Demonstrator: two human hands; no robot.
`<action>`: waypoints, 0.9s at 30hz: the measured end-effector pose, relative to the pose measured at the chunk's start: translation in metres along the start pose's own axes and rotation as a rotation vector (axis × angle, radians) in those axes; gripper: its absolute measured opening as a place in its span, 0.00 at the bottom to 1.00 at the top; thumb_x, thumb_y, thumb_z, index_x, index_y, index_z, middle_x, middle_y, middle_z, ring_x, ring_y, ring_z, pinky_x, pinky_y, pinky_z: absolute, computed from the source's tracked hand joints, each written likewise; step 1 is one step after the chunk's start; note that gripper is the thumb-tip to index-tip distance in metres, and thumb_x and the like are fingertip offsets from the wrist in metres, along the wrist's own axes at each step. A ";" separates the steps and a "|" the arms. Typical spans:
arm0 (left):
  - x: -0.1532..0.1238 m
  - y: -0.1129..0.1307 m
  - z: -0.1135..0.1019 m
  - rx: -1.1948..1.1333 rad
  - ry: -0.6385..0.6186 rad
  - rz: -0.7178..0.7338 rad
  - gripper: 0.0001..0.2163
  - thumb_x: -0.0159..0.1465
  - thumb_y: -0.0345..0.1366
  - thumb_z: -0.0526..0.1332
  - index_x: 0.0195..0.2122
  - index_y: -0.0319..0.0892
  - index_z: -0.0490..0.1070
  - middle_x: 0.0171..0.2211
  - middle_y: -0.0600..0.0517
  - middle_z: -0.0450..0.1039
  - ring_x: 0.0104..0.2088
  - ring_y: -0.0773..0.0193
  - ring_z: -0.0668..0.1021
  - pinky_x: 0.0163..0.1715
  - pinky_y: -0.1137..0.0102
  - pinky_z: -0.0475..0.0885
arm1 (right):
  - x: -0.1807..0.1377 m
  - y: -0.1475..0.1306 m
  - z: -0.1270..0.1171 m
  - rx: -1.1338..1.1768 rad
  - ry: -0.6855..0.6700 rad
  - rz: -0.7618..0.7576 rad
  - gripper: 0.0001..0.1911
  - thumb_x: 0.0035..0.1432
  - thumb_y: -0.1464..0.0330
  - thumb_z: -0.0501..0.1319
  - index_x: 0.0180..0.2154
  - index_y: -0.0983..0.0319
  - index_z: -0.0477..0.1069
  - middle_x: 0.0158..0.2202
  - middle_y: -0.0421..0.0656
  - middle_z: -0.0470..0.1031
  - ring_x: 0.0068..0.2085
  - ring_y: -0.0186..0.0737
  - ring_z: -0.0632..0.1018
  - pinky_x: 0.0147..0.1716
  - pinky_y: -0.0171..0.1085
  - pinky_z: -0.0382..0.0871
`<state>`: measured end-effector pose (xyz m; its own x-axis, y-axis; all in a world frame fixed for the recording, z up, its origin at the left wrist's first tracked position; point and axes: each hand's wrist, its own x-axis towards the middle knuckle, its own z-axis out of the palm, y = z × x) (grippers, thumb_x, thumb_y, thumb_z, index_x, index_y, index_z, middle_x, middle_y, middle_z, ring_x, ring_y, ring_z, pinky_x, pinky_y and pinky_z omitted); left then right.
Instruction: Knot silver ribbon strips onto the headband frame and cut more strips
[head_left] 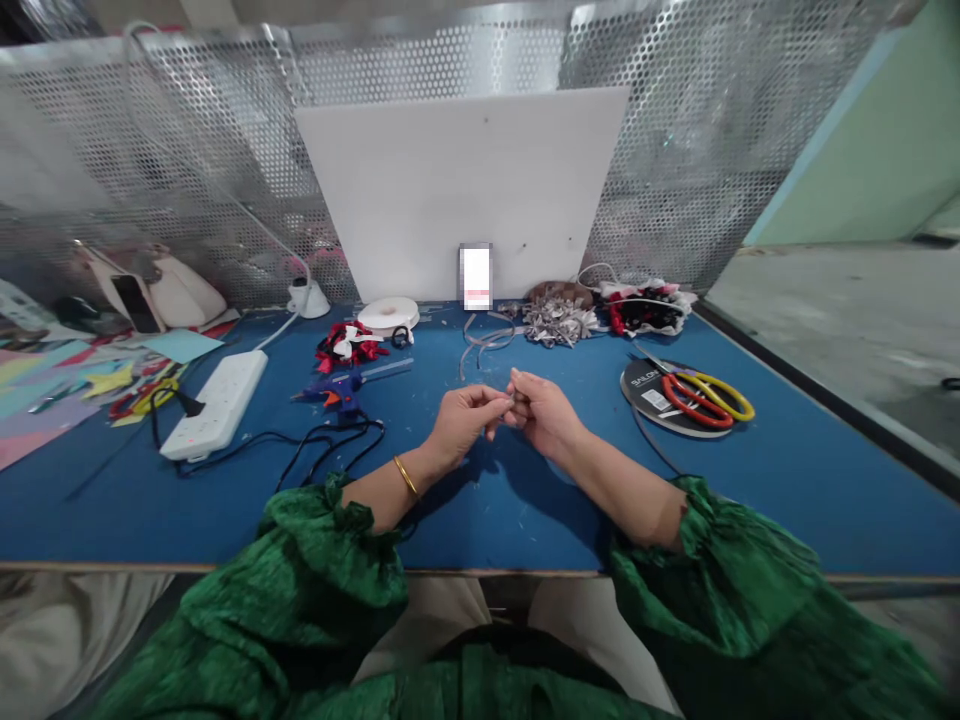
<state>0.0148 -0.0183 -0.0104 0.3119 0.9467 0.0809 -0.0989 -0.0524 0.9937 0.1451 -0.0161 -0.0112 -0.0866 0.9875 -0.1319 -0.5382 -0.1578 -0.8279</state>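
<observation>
My left hand (466,418) and my right hand (546,412) meet above the middle of the blue table, fingertips pinched together. Between them is a small piece of grey ribbon (513,394), mostly hidden by the fingers. Just beyond, loose curls of grey ribbon (491,340) lie on the table. A heap of grey ribbon bows (561,322) sits behind my right hand. To the left of my left hand lies a blue glue gun (341,390) with a clear glue stick in its back.
Scissors with red and yellow handles (709,398) rest on a black ribbon spool (652,390) at right. Red and white bows (349,347), a white spool (388,314), a power strip (217,405) and trailing black cable (322,435) are at left. A white board (465,180) stands behind.
</observation>
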 end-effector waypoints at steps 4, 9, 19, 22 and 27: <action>0.000 0.001 0.000 0.065 0.088 0.000 0.10 0.51 0.39 0.68 0.24 0.36 0.71 0.19 0.53 0.72 0.15 0.74 0.67 0.17 0.75 0.62 | -0.002 0.004 0.003 -0.045 -0.047 -0.037 0.19 0.46 0.56 0.70 0.22 0.62 0.66 0.13 0.31 0.56 0.13 0.26 0.59 0.13 0.29 0.51; 0.006 0.001 -0.006 -0.105 0.208 -0.073 0.10 0.49 0.37 0.69 0.26 0.36 0.73 0.18 0.54 0.71 0.17 0.74 0.68 0.19 0.76 0.63 | -0.003 -0.002 0.003 0.081 -0.090 -0.111 0.16 0.43 0.65 0.73 0.34 0.62 0.73 0.27 0.36 0.73 0.23 0.27 0.70 0.26 0.31 0.68; 0.010 -0.001 -0.010 -0.201 0.240 -0.149 0.11 0.47 0.38 0.70 0.27 0.36 0.74 0.19 0.53 0.72 0.19 0.74 0.69 0.21 0.76 0.62 | 0.000 -0.008 -0.011 -0.076 0.107 -0.042 0.18 0.37 0.65 0.75 0.32 0.63 0.74 0.28 0.40 0.75 0.23 0.28 0.70 0.24 0.31 0.66; 0.010 -0.001 -0.010 -0.202 0.240 -0.142 0.11 0.47 0.38 0.70 0.27 0.36 0.73 0.19 0.54 0.72 0.19 0.74 0.69 0.21 0.76 0.62 | -0.001 -0.008 -0.012 -0.133 0.067 0.025 0.18 0.37 0.63 0.75 0.30 0.64 0.74 0.24 0.37 0.71 0.22 0.27 0.69 0.23 0.30 0.64; 0.008 0.000 -0.009 -0.181 0.222 -0.134 0.10 0.48 0.38 0.69 0.26 0.36 0.74 0.19 0.54 0.72 0.19 0.74 0.69 0.21 0.76 0.62 | -0.002 -0.009 -0.012 -0.245 0.033 -0.018 0.16 0.39 0.62 0.73 0.26 0.63 0.73 0.23 0.36 0.70 0.22 0.28 0.70 0.24 0.30 0.62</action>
<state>0.0091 -0.0081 -0.0100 0.1216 0.9887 -0.0881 -0.2435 0.1158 0.9630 0.1604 -0.0165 -0.0102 -0.0493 0.9902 -0.1303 -0.3200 -0.1393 -0.9371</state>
